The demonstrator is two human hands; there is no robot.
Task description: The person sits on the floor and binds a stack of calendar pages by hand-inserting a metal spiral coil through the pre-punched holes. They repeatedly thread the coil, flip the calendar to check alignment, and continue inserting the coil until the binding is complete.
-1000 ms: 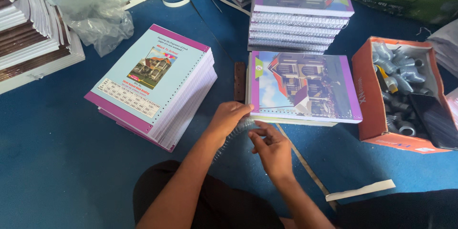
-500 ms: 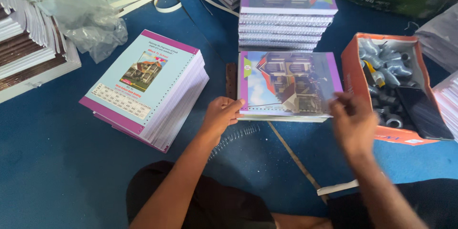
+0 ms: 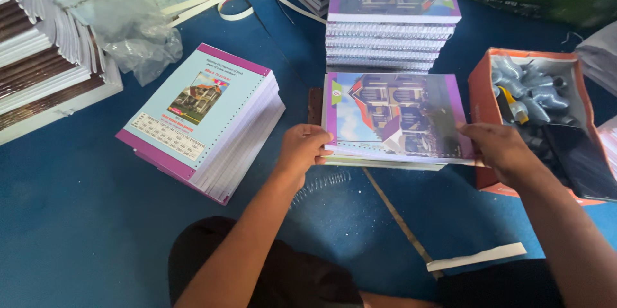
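A short stack of notebooks with a purple-edged house picture cover (image 3: 392,115) lies in front of me on the blue floor. My left hand (image 3: 303,149) grips the top notebook at its near left corner. My right hand (image 3: 500,147) holds the same notebook at its near right corner, beside an orange box. A loose wire spiral (image 3: 321,184) lies on the floor just under my left wrist. Both forearms reach in from the bottom of the view.
A tall pile of bound notebooks (image 3: 392,19) stands behind. A thick unbound stack with a pale blue cover (image 3: 205,118) lies at the left. The orange box (image 3: 482,96) at the right holds grey spiral coils. Paper stacks (image 3: 45,64), crumpled plastic (image 3: 138,41), and a thin stick (image 3: 398,221) lie around.
My right hand left the spiral near my left hand, swung right and took the notebook's right corner. My left hand shifted up onto the left corner. The spiral now lies loose.
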